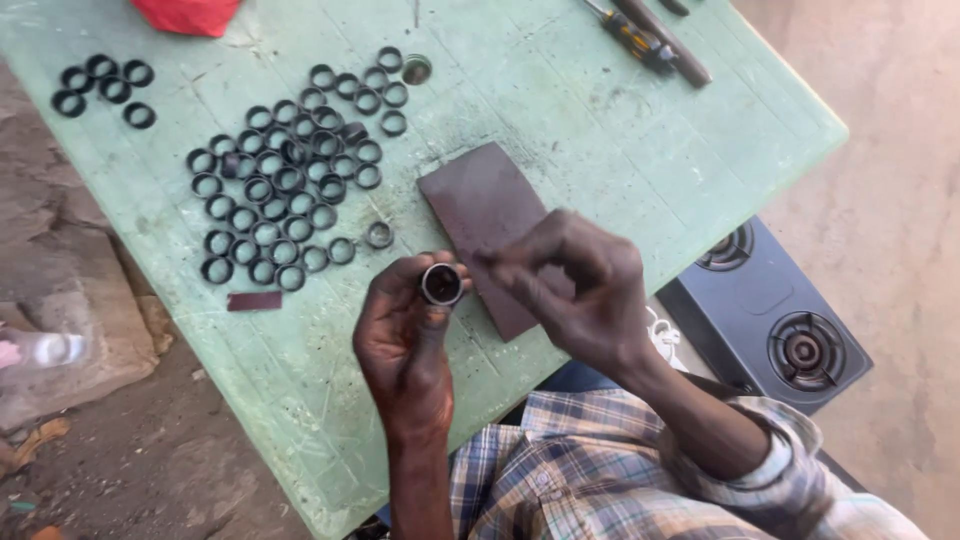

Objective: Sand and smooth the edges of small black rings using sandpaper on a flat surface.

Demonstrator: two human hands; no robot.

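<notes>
My left hand point(402, 345) pinches a small dark metal ring point(441, 284) between thumb and fingers, its opening turned up toward me. My right hand point(575, 290) hovers just right of it with fingers curled, the fingertips close to the ring; whether they hold a small piece I cannot tell. Under the right hand lies a dark brown rectangular abrasive sheet point(478, 205) on the green plastic table point(610, 150). Several black rings point(280, 185) lie spread in a large group to the left of the sheet.
A smaller cluster of black rings point(100, 85) sits at the far left corner. A small brown strip point(254, 300), a red cloth point(188, 14) and screwdrivers point(645, 40) lie on the table. A dark two-burner gas stove point(770, 320) stands on the ground at right.
</notes>
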